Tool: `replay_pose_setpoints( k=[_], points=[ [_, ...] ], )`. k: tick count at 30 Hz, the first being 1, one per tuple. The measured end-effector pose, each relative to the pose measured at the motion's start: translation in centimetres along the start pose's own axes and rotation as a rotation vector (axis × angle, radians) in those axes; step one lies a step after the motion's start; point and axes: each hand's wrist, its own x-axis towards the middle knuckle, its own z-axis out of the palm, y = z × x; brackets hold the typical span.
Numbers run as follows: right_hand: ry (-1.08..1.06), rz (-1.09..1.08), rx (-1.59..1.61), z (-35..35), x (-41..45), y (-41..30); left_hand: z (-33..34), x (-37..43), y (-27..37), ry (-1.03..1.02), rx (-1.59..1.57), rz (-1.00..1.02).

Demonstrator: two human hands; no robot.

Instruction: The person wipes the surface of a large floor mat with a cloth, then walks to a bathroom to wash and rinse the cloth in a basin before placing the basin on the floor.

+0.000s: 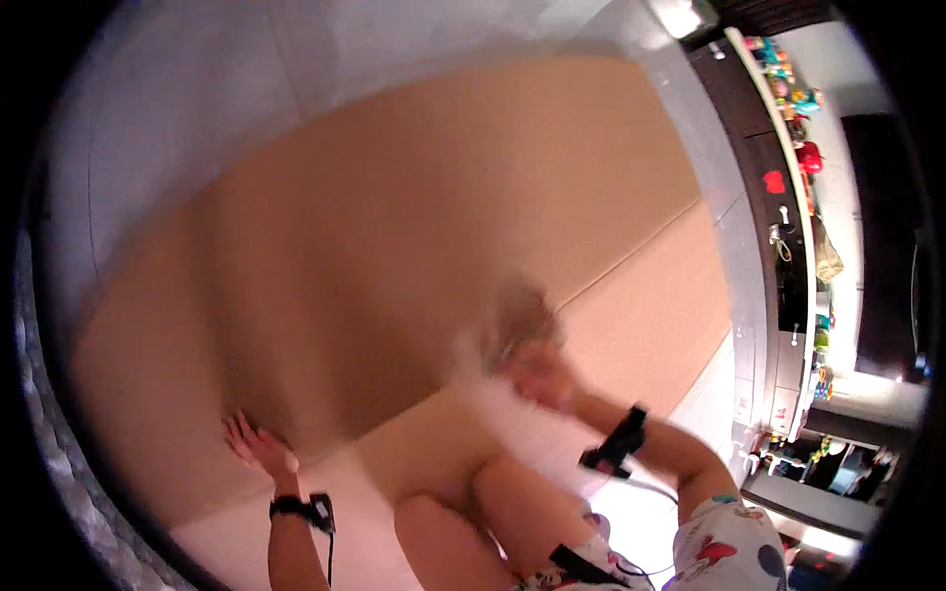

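Note:
A large tan folding mat or panel [414,192] with fold lines lies before me and fills most of the view. Over its near left part is my left hand [259,447], fingers spread, holding nothing; a black strap with a small device circles that wrist. My right hand [536,373] is blurred, closed around something indistinct near a fold line of the mat. A dark blurred shape shows just beyond its fingers. Another black strap with a device sits on my right forearm.
Grey tiled floor [192,111] borders the mat. At right runs a dark cabinet [761,155] with a pale top bearing colourful small items. A grey textured surface [81,495] edges the left side. My bare knees are at the bottom.

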Motion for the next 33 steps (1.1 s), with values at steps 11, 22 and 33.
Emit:
replay_pose_setpoints(
  k=[11, 22, 33],
  points=[
    [-0.269, -0.511, -1.057, -2.0, 1.4, 7.1, 1.7, 1.0, 4.2, 0.054, 0.233, 0.023],
    [-0.245, -0.219, -0.301, -10.7, 9.6, 5.4, 7.3, 0.9, 27.6, -0.133, 0.265, 0.133],
    [-0.176, -0.648, -0.811, -19.0, 12.8, 13.8, 8.4, 1.0, 26.9, -0.078, 0.223, 0.171]
  ],
)
